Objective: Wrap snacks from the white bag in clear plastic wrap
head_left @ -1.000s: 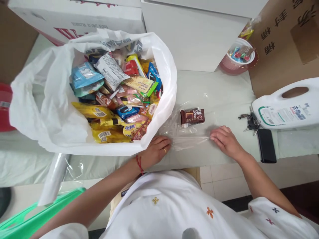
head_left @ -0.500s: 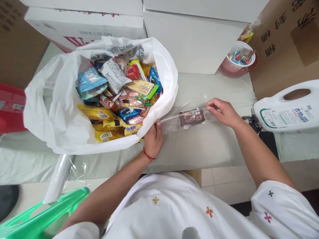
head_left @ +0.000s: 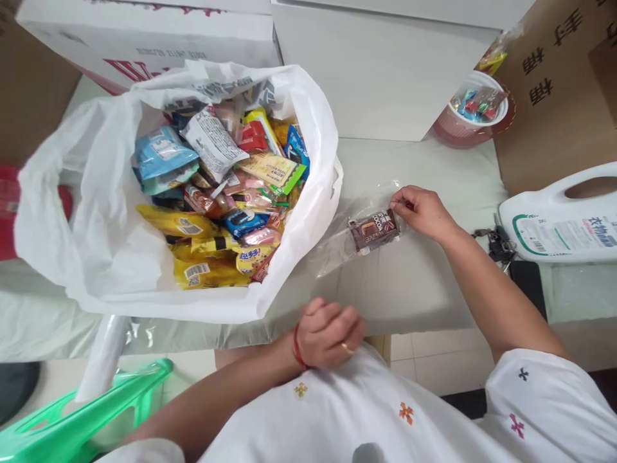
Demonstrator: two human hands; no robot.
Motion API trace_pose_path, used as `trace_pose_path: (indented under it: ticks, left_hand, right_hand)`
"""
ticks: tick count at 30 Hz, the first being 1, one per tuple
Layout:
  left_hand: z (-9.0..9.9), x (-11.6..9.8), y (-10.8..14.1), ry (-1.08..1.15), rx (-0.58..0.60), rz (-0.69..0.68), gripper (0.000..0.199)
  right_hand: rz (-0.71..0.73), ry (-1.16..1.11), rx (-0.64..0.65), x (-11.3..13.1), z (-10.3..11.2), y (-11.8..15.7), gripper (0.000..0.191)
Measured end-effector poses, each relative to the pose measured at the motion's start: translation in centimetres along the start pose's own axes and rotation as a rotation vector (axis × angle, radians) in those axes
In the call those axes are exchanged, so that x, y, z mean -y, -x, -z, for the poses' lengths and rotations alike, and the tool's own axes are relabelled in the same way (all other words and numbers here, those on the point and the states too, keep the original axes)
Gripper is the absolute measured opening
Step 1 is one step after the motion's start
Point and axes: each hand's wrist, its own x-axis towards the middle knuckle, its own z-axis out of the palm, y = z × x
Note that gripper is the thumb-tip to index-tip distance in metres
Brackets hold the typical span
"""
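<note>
My right hand [head_left: 419,212] pinches the upper right end of a clear plastic wrap. Beneath or inside that wrap lies a brown cocoa snack packet [head_left: 375,230], close to my fingertips. My left hand [head_left: 331,331], slightly blurred, is near the table's front edge before my shirt, its fingers curled; whatever it may hold is hidden. To its upper left stands a wide-open white plastic bag [head_left: 110,212] full of small wrapped snacks, among them a light blue packet [head_left: 164,154] and yellow packets [head_left: 207,267].
White boxes [head_left: 376,71] line the back. A cup of sweets [head_left: 482,103], a white detergent jug [head_left: 563,218], keys [head_left: 501,247] and a dark phone [head_left: 529,289] are at the right. A green plastic stool [head_left: 91,418] and a film roll [head_left: 103,360] are at lower left.
My left hand has let go of the clear wrap's left end and moved down and right, curled. The wrap has slackened, and the brown packet's lettering now faces up more plainly.
</note>
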Motion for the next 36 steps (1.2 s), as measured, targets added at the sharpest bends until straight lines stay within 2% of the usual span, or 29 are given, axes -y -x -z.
trace_pose_path:
  ticks: [1,3,5,7,9,12,15,17,18,20,23,25,29,33,36]
  left_hand:
    - [-0.4,-0.1,-1.2,0.038,0.050,-0.094,0.022]
    - [-1.7,0.3,-4.1,0.057,0.182,-0.118,0.026]
    - [-3.5,1.4,-6.9,0.000,0.291,-0.022,0.036]
    - [-5.4,2.9,-8.5,-0.069,0.408,0.123,0.044]
    - [-6.8,4.2,-8.8,-0.098,0.510,0.232,0.047]
    - [-7.6,5.5,-7.6,-0.088,0.594,0.271,0.050]
    - [-7.4,5.8,-6.7,-0.089,0.600,0.258,0.051]
    - [-7.3,5.8,-6.5,-0.095,0.602,0.241,0.051]
    - [-7.3,5.7,-6.5,-0.097,0.602,0.231,0.051]
    - [-7.4,5.7,-6.6,-0.098,0.601,0.217,0.051]
    - [-7.4,5.7,-6.7,-0.087,0.602,0.218,0.050]
    - [-7.4,5.8,-6.8,-0.074,0.602,0.225,0.050]
    - [-7.3,5.9,-7.0,-0.043,0.563,0.242,0.049]
    - [-7.2,5.7,-7.4,-0.062,0.501,0.366,0.045]
    - [-7.2,5.7,-7.9,-0.086,0.515,0.417,0.044]
  right_hand:
    - [0.005,0.003,-0.003,0.2,0.1,-0.1,0.017]
    - [0.008,0.002,-0.008,0.6,0.1,-0.2,0.018]
    - [0.003,-0.014,-0.009,0.8,0.1,-0.2,0.019]
    - [-0.005,-0.038,-0.006,0.6,0.0,-0.3,0.021]
    - [-0.021,-0.060,-0.010,-0.1,-0.1,-0.4,0.023]
    - [-0.122,-0.049,-0.003,-2.0,0.2,-1.4,0.025]
    - [-0.181,0.112,-0.057,-3.3,0.9,-3.4,0.022]
    - [-0.045,0.198,-0.068,-3.2,1.2,-5.3,0.021]
    - [0.064,0.209,-0.033,-2.9,1.1,-6.4,0.022]
    - [0.271,0.202,0.119,-1.9,0.3,-8.5,0.026]
    - [0.406,0.222,0.362,-0.7,-1.9,-11.4,0.044]
    - [0.406,0.246,0.493,-0.3,-3.0,-12.8,0.043]
    - [0.347,0.163,0.670,0.5,-2.8,-13.6,0.017]
    - [0.293,0.037,0.693,1.8,-1.0,-12.2,0.011]
    - [0.210,0.008,0.692,2.7,0.1,-10.4,0.010]
